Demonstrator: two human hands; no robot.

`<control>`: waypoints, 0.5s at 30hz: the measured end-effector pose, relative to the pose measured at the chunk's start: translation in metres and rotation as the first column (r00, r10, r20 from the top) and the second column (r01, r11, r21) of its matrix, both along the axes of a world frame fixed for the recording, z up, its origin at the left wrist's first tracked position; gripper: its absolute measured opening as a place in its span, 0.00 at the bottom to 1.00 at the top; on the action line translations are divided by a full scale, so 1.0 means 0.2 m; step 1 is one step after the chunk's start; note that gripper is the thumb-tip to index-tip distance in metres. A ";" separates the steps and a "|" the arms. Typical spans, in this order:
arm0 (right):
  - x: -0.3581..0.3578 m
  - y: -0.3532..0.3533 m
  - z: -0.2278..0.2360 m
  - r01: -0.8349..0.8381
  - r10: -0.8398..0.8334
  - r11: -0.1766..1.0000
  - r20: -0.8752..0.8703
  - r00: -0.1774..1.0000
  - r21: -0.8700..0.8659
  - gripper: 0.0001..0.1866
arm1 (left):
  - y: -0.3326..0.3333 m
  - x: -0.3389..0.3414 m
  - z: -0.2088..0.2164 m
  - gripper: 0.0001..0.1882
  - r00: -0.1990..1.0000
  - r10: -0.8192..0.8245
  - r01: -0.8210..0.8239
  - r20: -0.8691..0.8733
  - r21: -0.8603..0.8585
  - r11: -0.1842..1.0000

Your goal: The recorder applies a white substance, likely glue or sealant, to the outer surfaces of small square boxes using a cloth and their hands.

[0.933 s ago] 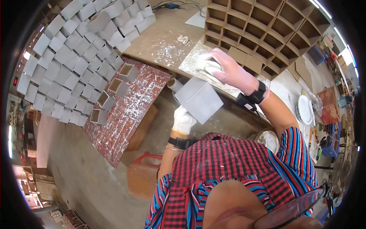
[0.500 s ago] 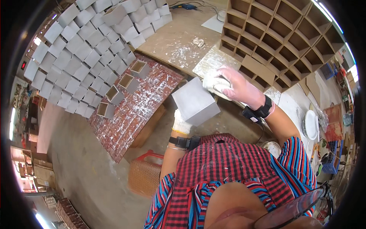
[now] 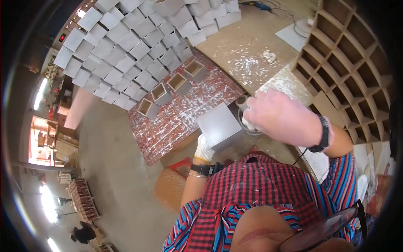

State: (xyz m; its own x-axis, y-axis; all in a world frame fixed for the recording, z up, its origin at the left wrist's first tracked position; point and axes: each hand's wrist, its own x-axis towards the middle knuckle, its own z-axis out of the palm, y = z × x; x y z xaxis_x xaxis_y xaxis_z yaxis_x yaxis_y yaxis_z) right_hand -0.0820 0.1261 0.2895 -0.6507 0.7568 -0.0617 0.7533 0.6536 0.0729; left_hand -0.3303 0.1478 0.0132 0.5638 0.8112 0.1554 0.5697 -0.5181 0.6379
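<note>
A grey-painted box [image 3: 221, 126] is held in front of my body, with a flat face turned upward. My left hand [image 3: 204, 149], in a white knit glove, grips it from its lower left side. Its fingers are mostly hidden under the box. My right hand [image 3: 279, 119], in a pink glove, is closed just right of the box, apart from it. A bit of a white cloth [image 3: 248, 124] shows beneath its curled fingers, beside the rim of a container that is mostly hidden.
Several open grey boxes [image 3: 180, 85] stand on a paint-spattered red board [image 3: 176, 122]. Behind them rises a stack of grey boxes [image 3: 126, 46]. A brown compartment rack [image 3: 346, 63] stands at the right. A brown seat with a red frame [image 3: 170, 187] is at lower left.
My right hand has come off the box's top right edge with the cloth and moved toward my body. The box stays in my left hand. The whole view has swung leftward.
</note>
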 end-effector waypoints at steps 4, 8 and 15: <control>-0.04 0.02 0.15 -0.230 0.228 0.973 0.190 0.955 -0.013 0.03 | 0.01 -0.11 -0.14 0.14 0.849 0.311 -0.229 0.427 -0.232 0.945; -0.04 0.09 0.17 -0.346 0.365 0.925 0.104 0.925 -0.159 0.04 | 0.05 -0.20 -0.14 0.12 0.920 0.390 -0.381 0.047 -0.136 0.914; -0.08 0.38 0.28 -0.475 0.447 0.836 -0.163 0.880 -0.276 0.06 | 0.15 -0.37 -0.19 0.12 0.697 0.649 -0.419 0.304 -0.563 0.713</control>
